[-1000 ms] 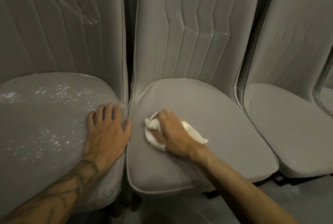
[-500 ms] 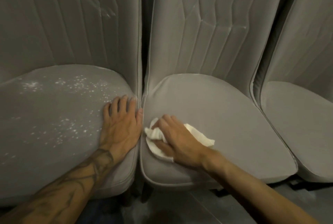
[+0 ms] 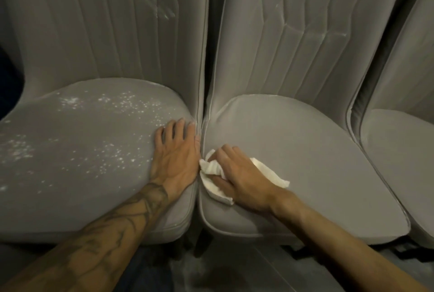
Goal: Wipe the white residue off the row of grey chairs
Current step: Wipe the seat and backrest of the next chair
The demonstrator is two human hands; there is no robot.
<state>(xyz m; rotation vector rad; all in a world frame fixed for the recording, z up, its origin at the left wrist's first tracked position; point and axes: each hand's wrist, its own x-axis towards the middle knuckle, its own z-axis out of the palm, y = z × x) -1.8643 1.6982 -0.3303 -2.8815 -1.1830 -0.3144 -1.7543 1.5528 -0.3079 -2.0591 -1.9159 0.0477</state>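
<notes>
The right hand (image 3: 244,181) covers the middle of the white cloth (image 3: 212,169); only the cloth's ends show, at 9 and 3 o'clock of the hand. The left chair (image 3: 82,150) is cut off at 9 o'clock, so the full extent of the white residue (image 3: 112,103) cannot be determined. The third chair (image 3: 399,150) is cut off at 3 o'clock. The backrests (image 3: 117,21) run out at 12 o'clock. The space under the seats (image 3: 202,242) is lost in shadow. The left forearm (image 3: 94,244) and right forearm (image 3: 340,240) leave the frame at 7 and 5 o'clock.
</notes>
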